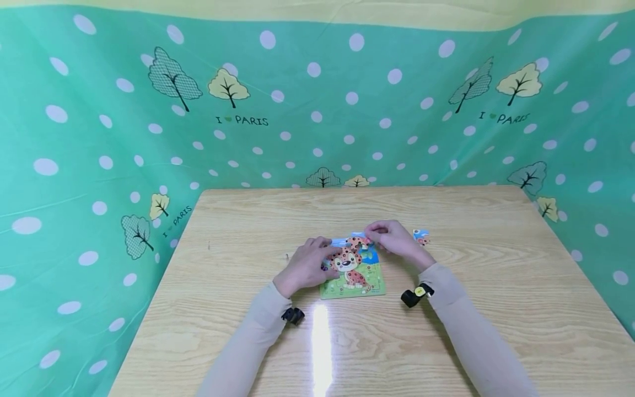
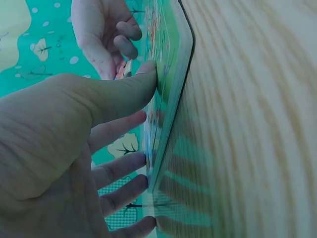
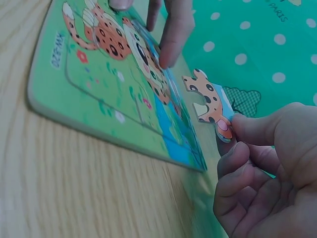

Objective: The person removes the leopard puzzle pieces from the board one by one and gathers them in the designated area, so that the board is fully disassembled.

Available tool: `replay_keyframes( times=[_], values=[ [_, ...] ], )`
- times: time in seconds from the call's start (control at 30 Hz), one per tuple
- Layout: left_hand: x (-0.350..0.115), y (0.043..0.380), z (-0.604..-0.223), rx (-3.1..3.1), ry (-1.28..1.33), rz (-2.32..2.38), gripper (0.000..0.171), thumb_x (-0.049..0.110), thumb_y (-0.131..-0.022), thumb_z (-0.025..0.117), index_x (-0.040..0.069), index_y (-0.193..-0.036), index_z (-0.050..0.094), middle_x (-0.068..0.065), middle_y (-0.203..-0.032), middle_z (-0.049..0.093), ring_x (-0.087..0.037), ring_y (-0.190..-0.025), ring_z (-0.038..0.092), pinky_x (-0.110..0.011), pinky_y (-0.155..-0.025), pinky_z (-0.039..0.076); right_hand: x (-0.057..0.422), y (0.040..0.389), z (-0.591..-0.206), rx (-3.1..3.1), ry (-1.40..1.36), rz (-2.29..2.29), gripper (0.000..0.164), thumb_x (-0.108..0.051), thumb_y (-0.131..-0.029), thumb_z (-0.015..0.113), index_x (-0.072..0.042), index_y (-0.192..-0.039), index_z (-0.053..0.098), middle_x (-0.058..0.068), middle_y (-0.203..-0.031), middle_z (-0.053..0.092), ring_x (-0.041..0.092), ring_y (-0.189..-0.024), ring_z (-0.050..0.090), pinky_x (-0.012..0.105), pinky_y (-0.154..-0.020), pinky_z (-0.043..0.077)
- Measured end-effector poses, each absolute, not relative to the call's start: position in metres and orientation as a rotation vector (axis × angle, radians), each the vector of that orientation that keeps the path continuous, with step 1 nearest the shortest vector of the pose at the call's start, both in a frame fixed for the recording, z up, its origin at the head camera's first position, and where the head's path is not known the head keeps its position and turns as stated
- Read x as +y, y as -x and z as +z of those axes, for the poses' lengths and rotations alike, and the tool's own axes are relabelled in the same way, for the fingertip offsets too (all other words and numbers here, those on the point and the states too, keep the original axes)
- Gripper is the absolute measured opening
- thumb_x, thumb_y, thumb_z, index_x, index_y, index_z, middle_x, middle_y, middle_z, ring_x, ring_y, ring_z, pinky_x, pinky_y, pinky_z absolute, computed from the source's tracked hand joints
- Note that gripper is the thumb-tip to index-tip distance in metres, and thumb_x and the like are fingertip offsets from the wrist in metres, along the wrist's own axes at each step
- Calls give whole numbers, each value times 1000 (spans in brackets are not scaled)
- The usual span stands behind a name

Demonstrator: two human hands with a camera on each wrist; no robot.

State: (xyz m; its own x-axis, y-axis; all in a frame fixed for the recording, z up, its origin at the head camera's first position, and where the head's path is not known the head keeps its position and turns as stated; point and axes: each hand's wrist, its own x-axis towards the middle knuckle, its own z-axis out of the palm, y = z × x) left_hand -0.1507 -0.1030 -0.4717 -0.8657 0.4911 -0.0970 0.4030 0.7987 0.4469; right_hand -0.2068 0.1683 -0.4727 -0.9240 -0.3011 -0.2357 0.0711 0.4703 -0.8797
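A jigsaw puzzle board (image 1: 353, 293) with a spotted cartoon leopard on green grass lies flat on the table. My left hand (image 1: 308, 263) rests at the board's left side, thumb and fairly straight fingers spread over its surface and edge. Between the thumb and fingers of my right hand (image 1: 394, 238) is a puzzle piece (image 3: 210, 101), orange with dark spots, a pink ear and a blue corner. In the right wrist view this piece is tilted and held just above the board's far edge.
Another puzzle piece (image 1: 421, 236), blue and orange, lies on the wooden table (image 1: 476, 309) right of my right hand. A green dotted cloth (image 1: 317, 99) hangs behind the table and along both sides.
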Motion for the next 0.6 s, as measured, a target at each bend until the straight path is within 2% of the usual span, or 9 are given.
replay_keyframes(
  times=[0.17,0.33,0.6],
  values=[
    [-102,148,-470,2780,-705,601,56,39,-98,76,25,-151,62,-15,-164,47,-41,-148,45,-63,-122,39,176,207,-471,2386,159,-1439,34,-31,-109,62,-5,-129,69,7,-92,67,15,-65,50,24,-52,39],
    [-99,146,-469,2786,-720,560,49,34,-104,69,25,-152,61,-17,-165,45,-42,-148,44,-62,-121,41,183,208,-470,2389,146,-1438,36,-31,-109,61,-3,-131,68,6,-96,67,15,-69,52,24,-56,42],
    [-97,145,-471,2781,-690,565,48,35,-106,66,25,-152,61,-17,-166,43,-42,-149,41,-63,-122,39,198,208,-469,2417,134,-1422,34,-27,-110,60,-2,-131,68,8,-97,66,15,-68,51,25,-58,43]
  ],
)
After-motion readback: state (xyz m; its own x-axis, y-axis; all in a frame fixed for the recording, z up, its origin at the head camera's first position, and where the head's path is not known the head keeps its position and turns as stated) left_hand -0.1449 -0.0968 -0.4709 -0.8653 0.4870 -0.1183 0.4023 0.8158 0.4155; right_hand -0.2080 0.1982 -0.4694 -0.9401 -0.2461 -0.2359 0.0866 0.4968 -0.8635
